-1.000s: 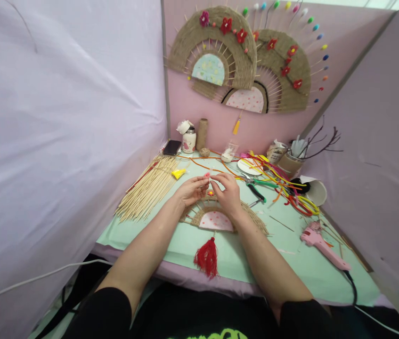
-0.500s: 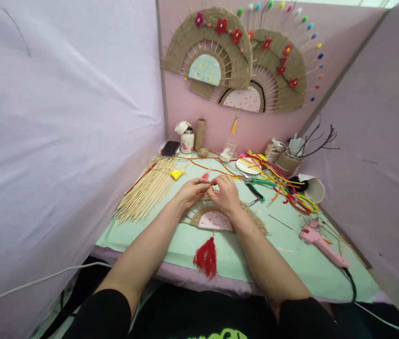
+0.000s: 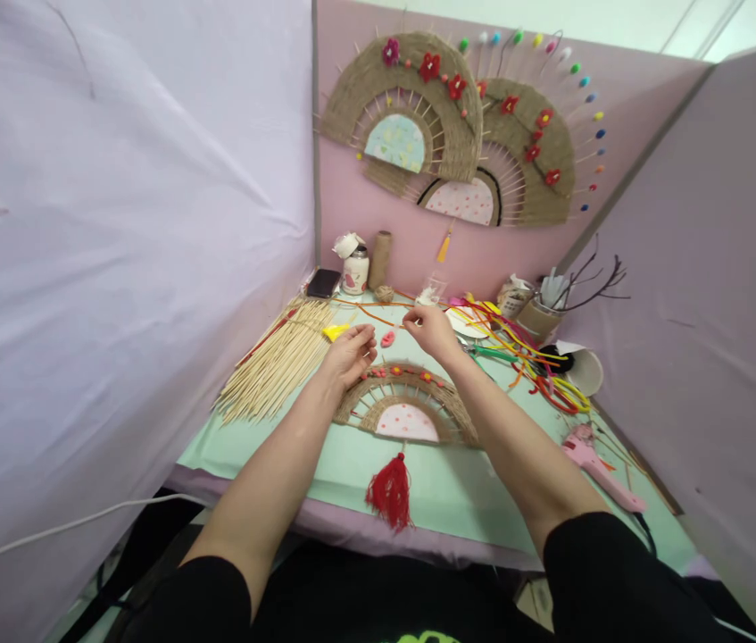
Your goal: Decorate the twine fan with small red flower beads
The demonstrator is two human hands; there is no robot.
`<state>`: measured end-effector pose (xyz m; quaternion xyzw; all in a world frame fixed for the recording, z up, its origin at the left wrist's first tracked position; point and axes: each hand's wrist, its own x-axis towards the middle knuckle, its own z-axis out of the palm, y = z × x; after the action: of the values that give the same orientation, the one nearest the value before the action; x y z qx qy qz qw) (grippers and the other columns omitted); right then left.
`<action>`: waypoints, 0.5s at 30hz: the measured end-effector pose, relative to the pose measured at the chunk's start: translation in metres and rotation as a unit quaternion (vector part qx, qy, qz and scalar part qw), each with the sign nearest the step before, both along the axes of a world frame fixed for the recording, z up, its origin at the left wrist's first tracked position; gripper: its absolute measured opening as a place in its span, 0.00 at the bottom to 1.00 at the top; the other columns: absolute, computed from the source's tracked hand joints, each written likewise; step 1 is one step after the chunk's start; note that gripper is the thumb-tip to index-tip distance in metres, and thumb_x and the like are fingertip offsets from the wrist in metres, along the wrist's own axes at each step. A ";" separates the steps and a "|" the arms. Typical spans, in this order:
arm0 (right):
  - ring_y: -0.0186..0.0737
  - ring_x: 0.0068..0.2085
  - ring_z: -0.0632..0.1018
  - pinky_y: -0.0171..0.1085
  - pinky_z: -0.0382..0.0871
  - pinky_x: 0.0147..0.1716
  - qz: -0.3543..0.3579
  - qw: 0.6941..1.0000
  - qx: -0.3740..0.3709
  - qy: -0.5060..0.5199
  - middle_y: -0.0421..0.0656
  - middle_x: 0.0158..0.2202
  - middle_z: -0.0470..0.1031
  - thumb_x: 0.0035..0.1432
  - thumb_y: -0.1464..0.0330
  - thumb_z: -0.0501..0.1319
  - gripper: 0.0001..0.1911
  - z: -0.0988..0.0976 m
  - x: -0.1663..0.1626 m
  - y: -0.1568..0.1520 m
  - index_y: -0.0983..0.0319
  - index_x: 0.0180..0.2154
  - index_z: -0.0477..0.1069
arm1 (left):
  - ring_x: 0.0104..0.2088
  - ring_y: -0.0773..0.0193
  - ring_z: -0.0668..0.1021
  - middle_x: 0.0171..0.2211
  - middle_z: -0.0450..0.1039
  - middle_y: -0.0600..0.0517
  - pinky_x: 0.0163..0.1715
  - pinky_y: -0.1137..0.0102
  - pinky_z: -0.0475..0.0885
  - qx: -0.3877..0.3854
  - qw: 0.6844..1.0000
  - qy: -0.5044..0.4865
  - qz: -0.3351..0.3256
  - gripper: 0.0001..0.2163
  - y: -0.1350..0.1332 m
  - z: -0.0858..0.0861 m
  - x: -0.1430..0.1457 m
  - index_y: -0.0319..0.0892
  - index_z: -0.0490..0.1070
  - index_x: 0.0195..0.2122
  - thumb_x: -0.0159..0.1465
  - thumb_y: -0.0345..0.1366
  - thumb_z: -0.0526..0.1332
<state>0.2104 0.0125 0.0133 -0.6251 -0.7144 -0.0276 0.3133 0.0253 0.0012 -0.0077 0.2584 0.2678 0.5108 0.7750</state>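
A small semicircular twine fan lies on the table, with red and yellow flowers along its band and a pink dotted centre. From its lower edge hangs a red tassel. My left hand is over the fan's upper left edge, its fingers loosely curled and apart, with nothing visible in it. Beyond the fan, my right hand has thumb and fingertips pinched together; what they hold, if anything, is too small to make out. Between the hands lies a small pinkish-red piece.
Thin sticks and a yellow piece lie left. Coloured pipe cleaners, green-handled pliers and a pink glue gun are right. Jars, a phone and a cardboard tube stand or lie behind.
My hands, together over the fan before, have come apart: the left moved left and slightly down, the right moved up and away. More of the fan's flowered band now shows.
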 end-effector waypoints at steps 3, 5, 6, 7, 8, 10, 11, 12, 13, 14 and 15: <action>0.42 0.37 0.74 0.39 0.65 0.40 0.013 0.998 -0.023 -0.053 0.46 0.32 0.78 0.53 0.75 0.59 0.08 -0.016 -0.009 0.019 0.62 0.28 0.78 | 0.22 0.76 0.71 0.22 0.69 0.56 0.23 0.80 0.67 -0.019 1.000 -0.010 0.018 0.06 0.003 -0.001 -0.002 0.37 0.71 0.28 0.58 0.32 0.67; 0.44 0.39 0.73 0.40 0.65 0.40 0.014 0.996 -0.036 -0.085 0.48 0.33 0.78 0.53 0.76 0.60 0.08 -0.027 -0.014 0.026 0.62 0.29 0.78 | 0.24 0.75 0.73 0.24 0.71 0.54 0.25 0.80 0.68 -0.018 0.999 -0.017 0.022 0.04 0.004 -0.002 -0.004 0.36 0.73 0.30 0.58 0.31 0.66; 0.45 0.40 0.73 0.40 0.65 0.40 0.013 0.994 -0.041 -0.100 0.48 0.34 0.78 0.54 0.75 0.60 0.08 -0.032 -0.016 0.029 0.62 0.30 0.78 | 0.25 0.75 0.74 0.25 0.72 0.53 0.26 0.80 0.69 -0.015 0.999 -0.016 0.023 0.02 0.004 -0.002 -0.004 0.36 0.73 0.31 0.59 0.29 0.66; 0.46 0.41 0.72 0.40 0.65 0.39 0.010 0.993 -0.047 -0.112 0.49 0.35 0.77 0.54 0.75 0.60 0.08 -0.036 -0.017 0.031 0.62 0.30 0.78 | 0.27 0.75 0.75 0.27 0.73 0.52 0.28 0.80 0.69 -0.011 1.000 -0.014 0.023 0.01 0.005 -0.003 -0.004 0.36 0.74 0.32 0.59 0.27 0.65; 0.47 0.41 0.71 0.41 0.64 0.39 0.007 0.991 -0.052 -0.124 0.50 0.36 0.77 0.55 0.75 0.60 0.08 -0.040 -0.018 0.033 0.62 0.31 0.78 | 0.28 0.74 0.76 0.27 0.74 0.52 0.28 0.80 0.69 -0.008 1.000 -0.010 0.023 0.03 0.005 -0.003 -0.004 0.36 0.74 0.33 0.58 0.24 0.64; 0.47 0.43 0.70 0.41 0.64 0.40 0.000 0.987 -0.061 -0.146 0.51 0.37 0.76 0.57 0.74 0.58 0.09 -0.044 -0.018 0.035 0.62 0.33 0.78 | 0.27 0.75 0.75 0.27 0.74 0.53 0.28 0.80 0.69 -0.009 1.000 -0.002 0.030 0.06 0.005 -0.004 -0.004 0.37 0.73 0.33 0.57 0.22 0.64; 0.47 0.44 0.70 0.41 0.63 0.40 -0.003 0.986 -0.065 -0.156 0.51 0.38 0.76 0.58 0.73 0.57 0.10 -0.046 -0.018 0.036 0.62 0.34 0.78 | 0.26 0.76 0.75 0.26 0.73 0.55 0.27 0.81 0.68 -0.011 0.999 -0.002 0.037 0.07 0.006 -0.004 -0.004 0.38 0.73 0.33 0.56 0.21 0.65; 0.47 0.44 0.69 0.41 0.63 0.41 -0.005 0.984 -0.069 -0.166 0.51 0.39 0.76 0.59 0.73 0.57 0.11 -0.047 -0.018 0.037 0.63 0.35 0.78 | 0.25 0.76 0.74 0.25 0.72 0.56 0.26 0.81 0.67 -0.015 0.999 -0.005 0.044 0.07 0.006 -0.005 -0.005 0.38 0.72 0.33 0.55 0.22 0.66; 0.47 0.44 0.69 0.41 0.63 0.41 -0.007 0.982 -0.074 -0.175 0.51 0.40 0.76 0.60 0.72 0.56 0.11 -0.048 -0.017 0.038 0.63 0.36 0.78 | 0.24 0.76 0.73 0.24 0.71 0.57 0.26 0.81 0.67 -0.019 0.999 -0.009 0.049 0.07 0.007 -0.005 -0.005 0.39 0.72 0.32 0.55 0.23 0.66; 0.47 0.45 0.69 0.41 0.62 0.41 -0.008 0.980 -0.079 -0.184 0.51 0.40 0.75 0.61 0.71 0.55 0.12 -0.048 -0.017 0.038 0.63 0.37 0.78 | 0.23 0.77 0.72 0.24 0.70 0.57 0.25 0.80 0.66 -0.023 0.998 -0.013 0.052 0.06 0.007 -0.005 -0.006 0.39 0.72 0.32 0.56 0.25 0.66; 0.47 0.45 0.68 0.40 0.62 0.42 -0.008 0.978 -0.085 -0.192 0.52 0.40 0.75 0.62 0.71 0.55 0.12 -0.049 -0.017 0.038 0.63 0.38 0.78 | 0.23 0.76 0.72 0.24 0.70 0.57 0.25 0.80 0.66 -0.027 0.998 -0.017 0.053 0.05 0.008 -0.005 -0.006 0.39 0.72 0.33 0.56 0.26 0.66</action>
<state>0.1934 0.0508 -0.0358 -0.6381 -0.7561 -0.0889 0.1155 0.0193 0.0088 -0.0132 0.2145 0.2816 0.5478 0.7581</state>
